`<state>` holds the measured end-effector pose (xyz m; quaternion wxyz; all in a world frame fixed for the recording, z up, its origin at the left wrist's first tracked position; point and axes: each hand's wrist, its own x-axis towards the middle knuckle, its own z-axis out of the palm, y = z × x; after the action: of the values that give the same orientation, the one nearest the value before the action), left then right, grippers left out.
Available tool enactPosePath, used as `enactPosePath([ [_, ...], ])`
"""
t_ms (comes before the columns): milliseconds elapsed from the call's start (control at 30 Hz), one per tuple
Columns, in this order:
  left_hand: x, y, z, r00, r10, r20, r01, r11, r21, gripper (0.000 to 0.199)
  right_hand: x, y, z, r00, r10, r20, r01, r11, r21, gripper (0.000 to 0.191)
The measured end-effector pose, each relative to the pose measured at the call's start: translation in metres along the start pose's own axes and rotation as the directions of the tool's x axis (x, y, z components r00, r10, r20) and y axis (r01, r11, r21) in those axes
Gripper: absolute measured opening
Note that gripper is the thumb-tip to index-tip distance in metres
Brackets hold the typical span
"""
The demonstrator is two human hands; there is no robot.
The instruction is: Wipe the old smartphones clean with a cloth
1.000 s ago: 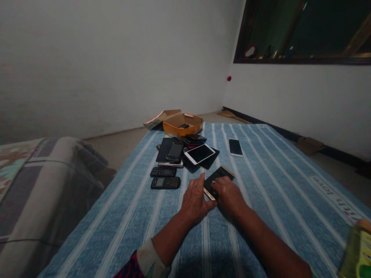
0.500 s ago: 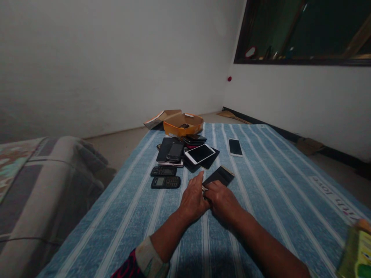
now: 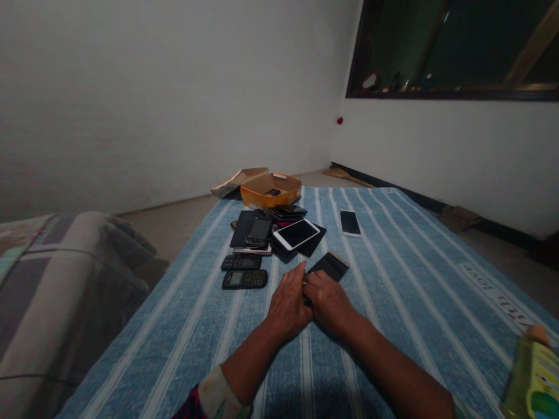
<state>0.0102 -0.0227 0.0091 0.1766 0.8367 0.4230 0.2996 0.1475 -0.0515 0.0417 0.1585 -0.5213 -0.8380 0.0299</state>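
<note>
My left hand [image 3: 288, 299] and my right hand [image 3: 327, 299] meet over the middle of the striped cloth. The left fingers lie together and point away from me, while those of the right are curled against them. Whatever is pinched between the hands is mostly hidden; only a small pale edge shows. Just beyond the right knuckles lies a dark smartphone [image 3: 334, 265], its near end covered by that hand. To the left are two keypad phones, one nearer [image 3: 244, 279] and one behind it [image 3: 241, 262]. A white-framed smartphone [image 3: 297, 234] rests tilted on a pile ahead.
Several dark phones [image 3: 244, 228] are stacked ahead on the left. Behind them stands an open orange box [image 3: 257, 199]. Another white phone [image 3: 350, 223] lies apart on the right. A bottle with a yellow label [image 3: 544, 378] is at the lower right. A draped grey cover [image 3: 74, 291] is at the left.
The view has shifted slightly, so the phones appear a little further left. My hands stay together at the same spot, and the pale piece between them shows less.
</note>
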Motion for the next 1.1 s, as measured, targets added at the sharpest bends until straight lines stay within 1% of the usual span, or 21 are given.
enactPosePath([
  [100,0.000,-0.002,0.004,0.999,0.010,-0.032,-0.010,1.000,0.000,0.077,0.013,0.000,0.000,1.000,0.001,-0.004,-0.001,1.000,0.017,0.021],
  [200,0.000,-0.004,0.007,0.998,-0.026,-0.065,0.025,1.000,-0.007,0.078,0.024,0.003,-0.001,0.999,0.018,0.031,-0.017,1.000,-0.009,0.023],
  [333,0.001,-0.004,0.009,0.995,-0.071,-0.070,0.069,0.997,-0.024,0.089,0.036,0.007,0.000,0.997,0.041,0.067,-0.037,0.998,-0.059,0.020],
  [433,0.002,-0.001,0.008,0.993,-0.088,-0.080,0.086,0.996,-0.022,0.094,0.044,0.013,0.001,0.993,0.094,0.070,-0.087,0.991,-0.106,0.020],
  [533,0.003,0.005,0.005,0.991,-0.117,-0.063,0.116,0.993,-0.010,0.096,0.051,0.027,-0.003,0.982,0.171,0.079,-0.155,0.973,-0.171,0.023],
  [700,0.004,0.015,-0.002,0.984,-0.176,-0.004,0.177,0.984,0.005,0.100,0.063,0.063,-0.017,0.950,0.299,0.085,-0.266,0.923,-0.277,0.028],
  [767,0.005,0.016,-0.003,0.982,-0.189,0.001,0.189,0.982,0.008,0.100,0.064,0.070,-0.021,0.941,0.329,0.076,-0.292,0.907,-0.303,0.027],
  [867,0.004,0.015,-0.002,0.982,-0.188,0.001,0.188,0.982,-0.001,0.101,0.061,0.061,-0.019,0.950,0.300,0.085,-0.262,0.916,-0.303,0.029],
  [1000,0.004,0.014,-0.002,0.981,-0.192,0.001,0.192,0.981,-0.015,0.100,0.054,0.036,-0.012,0.974,0.185,0.133,-0.147,0.957,-0.252,0.027],
  [1100,0.005,0.016,-0.003,0.982,-0.188,0.000,0.188,0.982,-0.020,0.100,0.054,0.032,-0.012,0.976,0.168,0.141,-0.132,0.963,-0.234,0.027],
])
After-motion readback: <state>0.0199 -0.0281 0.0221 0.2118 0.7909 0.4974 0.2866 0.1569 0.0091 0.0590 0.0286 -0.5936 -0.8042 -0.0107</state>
